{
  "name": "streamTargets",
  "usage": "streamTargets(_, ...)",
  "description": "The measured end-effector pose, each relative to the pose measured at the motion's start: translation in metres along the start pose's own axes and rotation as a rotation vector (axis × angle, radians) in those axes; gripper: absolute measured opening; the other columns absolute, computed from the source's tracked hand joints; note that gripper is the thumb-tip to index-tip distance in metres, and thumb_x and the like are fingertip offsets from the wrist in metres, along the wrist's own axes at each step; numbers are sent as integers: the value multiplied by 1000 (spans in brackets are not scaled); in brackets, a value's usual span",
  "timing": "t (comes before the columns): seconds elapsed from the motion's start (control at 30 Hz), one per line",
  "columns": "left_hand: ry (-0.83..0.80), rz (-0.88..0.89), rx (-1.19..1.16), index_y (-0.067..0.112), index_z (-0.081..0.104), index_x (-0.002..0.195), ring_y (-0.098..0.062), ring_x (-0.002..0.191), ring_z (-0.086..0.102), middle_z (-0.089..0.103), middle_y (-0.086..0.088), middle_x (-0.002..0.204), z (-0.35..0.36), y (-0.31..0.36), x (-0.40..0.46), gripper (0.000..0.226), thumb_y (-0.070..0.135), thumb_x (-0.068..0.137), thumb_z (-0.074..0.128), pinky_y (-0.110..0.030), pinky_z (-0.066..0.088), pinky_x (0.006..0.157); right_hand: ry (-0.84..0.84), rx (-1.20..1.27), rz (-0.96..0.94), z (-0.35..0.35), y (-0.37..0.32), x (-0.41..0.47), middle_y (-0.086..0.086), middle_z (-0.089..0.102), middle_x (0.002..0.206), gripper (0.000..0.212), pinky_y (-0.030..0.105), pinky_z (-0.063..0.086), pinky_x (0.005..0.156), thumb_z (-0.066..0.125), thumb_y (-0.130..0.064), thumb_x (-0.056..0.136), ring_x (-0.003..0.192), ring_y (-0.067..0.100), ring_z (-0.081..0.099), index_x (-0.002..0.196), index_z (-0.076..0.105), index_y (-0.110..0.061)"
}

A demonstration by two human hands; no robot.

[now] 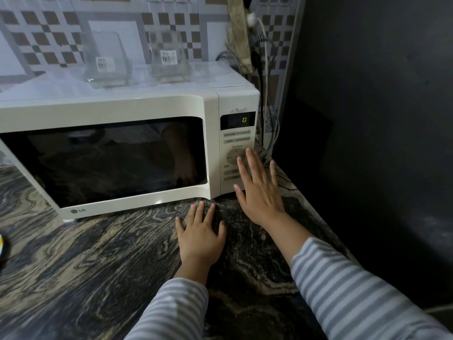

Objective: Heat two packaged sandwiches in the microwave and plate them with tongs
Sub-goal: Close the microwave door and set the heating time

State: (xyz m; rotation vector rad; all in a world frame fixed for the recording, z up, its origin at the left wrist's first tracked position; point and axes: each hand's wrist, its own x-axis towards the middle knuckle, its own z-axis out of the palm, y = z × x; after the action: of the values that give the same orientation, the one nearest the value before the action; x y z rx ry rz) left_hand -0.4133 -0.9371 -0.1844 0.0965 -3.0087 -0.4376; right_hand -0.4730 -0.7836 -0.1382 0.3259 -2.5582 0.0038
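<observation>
A cream LG microwave (137,106) stands on the dark marbled counter (85,266) with its door shut; the display (237,120) reads 0. Its dark window shows only reflections, so what is inside is hidden. My right hand (259,190) is open, fingers spread, in front of the control panel (230,148), fingertips over the round dial area. My left hand (199,235) lies flat and open on the counter just in front of the microwave's lower right corner. No sandwiches, tongs or plate are in view.
Two clear glass containers (106,61) (169,57) with barcode labels sit on top of the microwave. Cables (266,77) hang down the tiled wall behind its right side. A dark wall (367,119) closes the right. A yellow-and-white object (3,246) shows at the left edge.
</observation>
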Motion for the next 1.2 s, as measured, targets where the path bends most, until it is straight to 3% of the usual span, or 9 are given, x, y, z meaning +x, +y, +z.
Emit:
streamTargets(0.13,0,-3,-6,37,15,150,-12,147,-5,7,7,160,0,0,0,61,56,93,25,-50,-4,117,-23,-7,-21,-2,1,3,11,3,161,64,55,13,117,31,-42,97,149,23,4,152,18,-12)
streamTargets(0.47,3,-10,-18,38,16,150,-12,147,-4,7,8,160,0,0,2,62,57,92,26,-50,-5,117,-43,-76,29,-6,-7,5,11,8,161,63,56,12,117,40,-40,97,149,24,8,151,23,-13)
streamTargets(0.67,8,-12,-16,37,17,150,-11,147,-4,7,8,160,1,0,1,61,56,93,27,-50,-4,117,-132,-2,3,-11,-5,-2,7,-5,162,65,55,1,118,32,-41,99,149,22,-6,154,9,-15)
streamTargets(0.8,19,-16,5,38,16,150,-11,147,-3,7,8,160,2,0,0,60,53,93,26,-49,-3,118,-307,113,14,-5,-11,-32,2,-7,162,60,47,-7,119,24,-40,103,148,17,-13,154,2,-17)
streamTargets(0.97,28,-28,8,37,17,150,-11,147,-2,9,8,160,1,0,-3,59,52,94,26,-47,-2,118,-548,228,84,14,-17,-57,-1,-1,162,57,41,-3,121,20,-42,104,148,14,-6,154,10,-19)
streamTargets(1.2,27,-36,-5,36,20,150,-11,147,0,11,7,160,1,0,-2,59,51,93,28,-47,-2,118,-482,255,106,22,-17,-61,-4,7,162,55,37,-2,121,23,-46,102,148,12,0,153,18,-25)
